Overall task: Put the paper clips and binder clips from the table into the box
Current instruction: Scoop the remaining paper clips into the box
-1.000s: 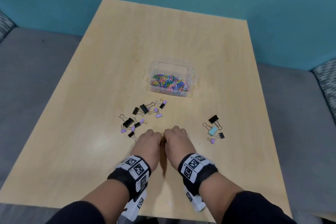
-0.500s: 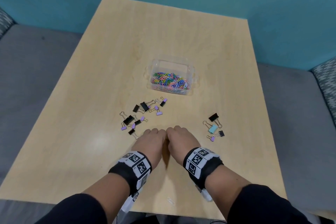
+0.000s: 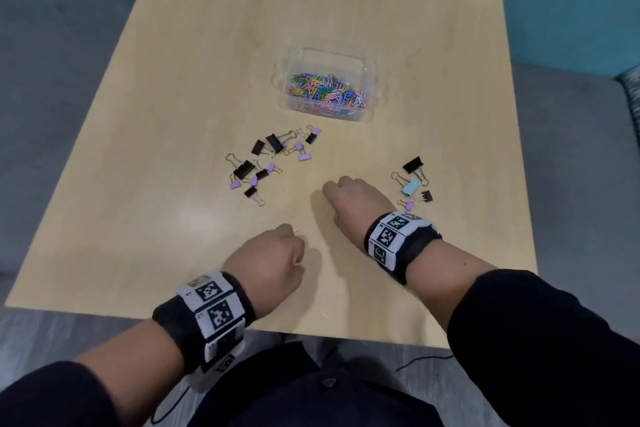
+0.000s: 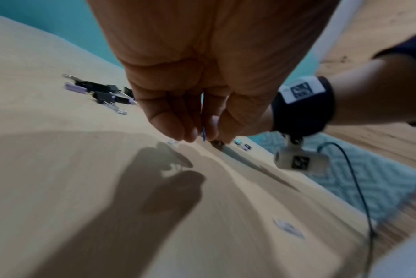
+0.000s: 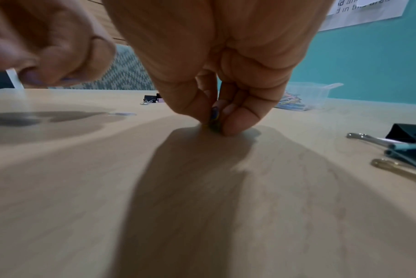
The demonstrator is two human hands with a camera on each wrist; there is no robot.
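A clear plastic box (image 3: 367, 69) holding many coloured paper clips (image 3: 327, 92) stands mid-table. Several black and purple binder clips (image 3: 268, 163) lie in front of it to the left. A smaller group of black, teal and purple binder clips (image 3: 414, 184) lies to the right. My left hand (image 3: 296, 248) is curled, and in the left wrist view it pinches a thin blue paper clip (image 4: 203, 134) just above the table. My right hand (image 3: 334, 189), close beside the right group, pinches small dark and yellow-green paper clips (image 5: 214, 120) against the tabletop.
The wooden table (image 3: 173, 114) has grey seating on both sides and a teal wall behind. A small pale scrap (image 3: 327, 315) lies near the front edge. A dark cable (image 3: 422, 359) hangs below the table edge.
The two hands were touching in the middle; now they are apart. The left has drawn back toward the front edge and the right has moved toward the right clip group.
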